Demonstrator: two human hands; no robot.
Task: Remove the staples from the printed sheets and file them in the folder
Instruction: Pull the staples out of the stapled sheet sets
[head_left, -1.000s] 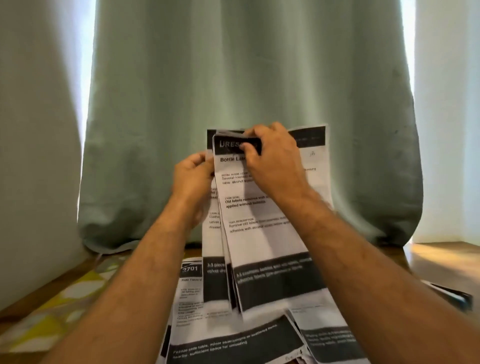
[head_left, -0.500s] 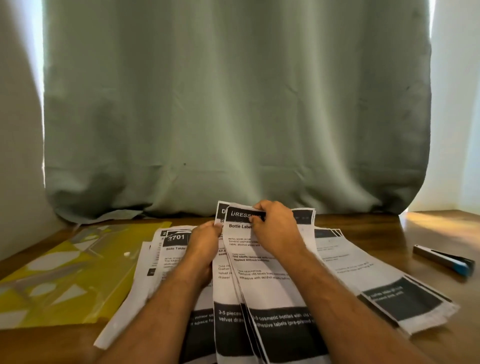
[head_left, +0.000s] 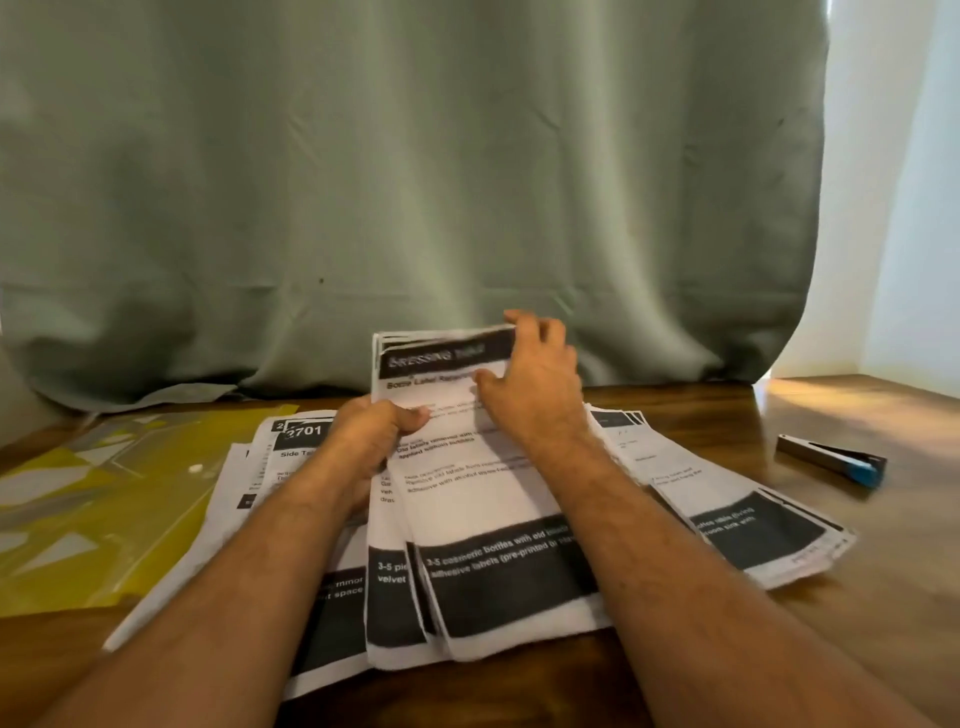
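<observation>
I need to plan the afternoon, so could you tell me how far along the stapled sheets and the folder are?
Done: nothing looks filed; the yellow folder lies flat, no sheets visible in it. In hand: the left hand and right hand hold one set of sheets. Left: the piles on the table, then filing.

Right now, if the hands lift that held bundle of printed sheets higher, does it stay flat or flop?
Probably flops: the bundle of printed sheets is thin paper, already bowing between the left hand and right hand. The sheets look fanned at the lower edge, so they may slide apart. Likely light; the hands hold it by pinch alone.
</observation>
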